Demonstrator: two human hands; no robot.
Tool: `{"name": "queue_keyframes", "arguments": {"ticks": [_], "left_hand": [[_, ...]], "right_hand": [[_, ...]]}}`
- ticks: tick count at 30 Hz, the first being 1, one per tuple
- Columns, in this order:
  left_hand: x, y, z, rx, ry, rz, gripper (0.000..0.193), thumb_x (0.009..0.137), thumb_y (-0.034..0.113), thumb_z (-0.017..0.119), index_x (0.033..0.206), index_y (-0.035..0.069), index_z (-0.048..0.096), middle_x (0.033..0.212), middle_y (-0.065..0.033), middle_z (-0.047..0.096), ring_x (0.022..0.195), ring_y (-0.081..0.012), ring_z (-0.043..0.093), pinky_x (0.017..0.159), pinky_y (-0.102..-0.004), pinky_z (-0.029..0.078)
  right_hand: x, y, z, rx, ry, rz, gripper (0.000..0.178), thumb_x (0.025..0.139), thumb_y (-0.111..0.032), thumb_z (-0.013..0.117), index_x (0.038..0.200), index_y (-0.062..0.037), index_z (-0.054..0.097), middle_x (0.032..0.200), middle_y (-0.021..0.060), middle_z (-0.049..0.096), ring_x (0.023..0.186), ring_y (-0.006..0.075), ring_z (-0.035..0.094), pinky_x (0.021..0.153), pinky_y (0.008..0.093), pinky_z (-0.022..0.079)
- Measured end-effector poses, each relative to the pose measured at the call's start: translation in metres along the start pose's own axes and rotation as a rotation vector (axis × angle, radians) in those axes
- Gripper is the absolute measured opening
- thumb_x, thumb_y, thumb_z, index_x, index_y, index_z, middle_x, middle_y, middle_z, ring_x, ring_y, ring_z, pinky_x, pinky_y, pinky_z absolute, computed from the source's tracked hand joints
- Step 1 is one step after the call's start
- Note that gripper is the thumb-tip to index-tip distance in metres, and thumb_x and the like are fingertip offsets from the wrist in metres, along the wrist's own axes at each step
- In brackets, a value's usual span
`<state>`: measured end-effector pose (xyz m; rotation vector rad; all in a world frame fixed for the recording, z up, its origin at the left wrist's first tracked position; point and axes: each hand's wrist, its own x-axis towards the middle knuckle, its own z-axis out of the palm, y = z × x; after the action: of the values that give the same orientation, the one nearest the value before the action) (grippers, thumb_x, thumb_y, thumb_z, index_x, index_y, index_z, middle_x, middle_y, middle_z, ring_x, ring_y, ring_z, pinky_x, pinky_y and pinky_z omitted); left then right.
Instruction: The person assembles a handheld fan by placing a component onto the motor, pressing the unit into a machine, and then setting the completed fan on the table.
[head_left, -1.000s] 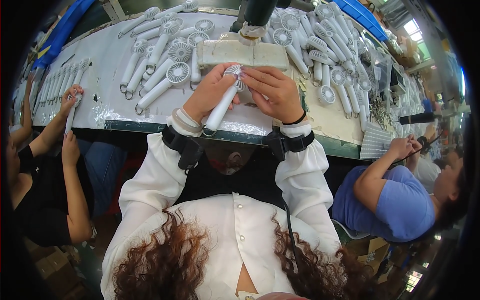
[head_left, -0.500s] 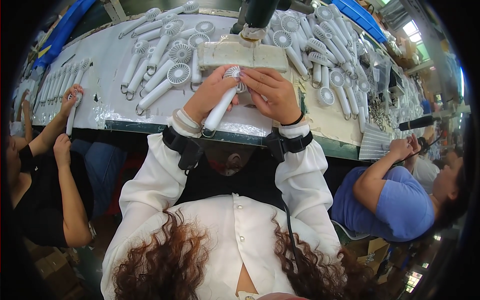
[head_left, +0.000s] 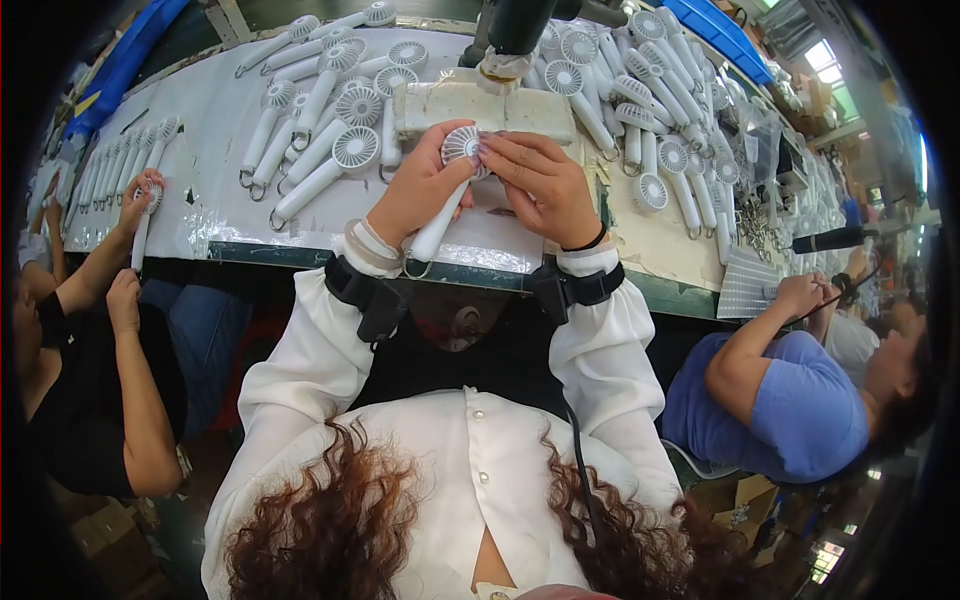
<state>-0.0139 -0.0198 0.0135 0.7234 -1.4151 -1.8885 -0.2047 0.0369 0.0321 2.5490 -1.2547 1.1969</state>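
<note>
A white handheld fan (head_left: 436, 226) is in my hands just above the near part of the table, its round grille up and its handle slanting down toward me, with a metal ring at the handle's end. My left hand (head_left: 413, 187) wraps round the fan below its head. My right hand (head_left: 545, 185) presses its fingertips to the right edge of the grille; its fingers lie close together and the thumb side is partly hidden. Just beyond my hands lies a whitish block (head_left: 420, 108), under a dark green machine head (head_left: 520, 25).
More white fans (head_left: 357, 148) lie in a heap at the left, and another heap of fans (head_left: 660, 80) covers the right. A person in black (head_left: 100, 390) holds a fan at the left. A person in blue (head_left: 775, 400) works at the right by a grey perforated plate (head_left: 748, 285).
The fan's head has turned slightly in my hands, and more of its grille shows. My left hand has shifted a little; my right hand stays at the grille's edge.
</note>
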Motion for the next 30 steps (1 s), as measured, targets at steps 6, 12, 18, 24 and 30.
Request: {"name": "queue_keyframes", "arguments": {"ticks": [6,12,18,24,30], "left_hand": [[0.0,-0.003,-0.001,0.072,0.018,0.08,0.049,0.091,0.012,0.056,0.136,0.005,0.036,0.089,-0.0054,0.057,0.059,-0.0101,0.059,0.046,-0.024,0.048],[0.001,-0.003,-0.001,0.037,0.017,0.089,0.047,0.092,0.012,0.055,0.135,0.005,0.037,0.09,-0.0063,0.058,0.06,-0.0102,0.059,0.046,-0.0242,0.048],[0.001,0.003,-0.003,-0.118,-0.042,-0.052,0.039,0.095,0.014,0.05,0.132,0.005,0.04,0.087,-0.0074,0.058,0.058,-0.0119,0.058,0.045,-0.0246,0.047],[0.003,0.009,-0.008,-0.212,-0.105,-0.174,0.033,0.098,0.018,0.044,0.128,0.004,0.043,0.084,-0.0081,0.058,0.057,-0.0136,0.058,0.044,-0.0244,0.046],[0.001,0.009,-0.009,-0.292,-0.137,-0.148,0.031,0.099,0.02,0.044,0.125,0.003,0.044,0.083,-0.0079,0.059,0.057,-0.0133,0.058,0.043,-0.0239,0.045]], "right_hand": [[0.0,0.001,0.001,-0.018,-0.01,0.008,0.046,0.07,0.008,0.062,0.112,-0.0092,0.068,0.12,0.006,0.065,0.111,0.0288,0.06,0.09,0.0353,0.051],[0.0,0.002,0.002,-0.022,-0.005,0.003,0.046,0.07,0.008,0.062,0.113,-0.0087,0.068,0.121,0.006,0.065,0.111,0.029,0.06,0.091,0.0357,0.051],[0.0,0.005,0.006,0.209,0.026,0.094,0.041,0.077,0.006,0.061,0.115,-0.0063,0.066,0.122,0.0097,0.064,0.111,0.029,0.058,0.094,0.0363,0.046],[0.001,0.004,0.006,0.311,0.021,0.145,0.038,0.08,0.005,0.059,0.116,-0.0039,0.065,0.122,0.0118,0.064,0.11,0.0286,0.058,0.095,0.036,0.044],[0.001,0.004,0.006,0.27,0.014,0.11,0.038,0.08,0.005,0.059,0.116,-0.0035,0.065,0.122,0.0117,0.064,0.109,0.0273,0.058,0.091,0.0342,0.047]]}}
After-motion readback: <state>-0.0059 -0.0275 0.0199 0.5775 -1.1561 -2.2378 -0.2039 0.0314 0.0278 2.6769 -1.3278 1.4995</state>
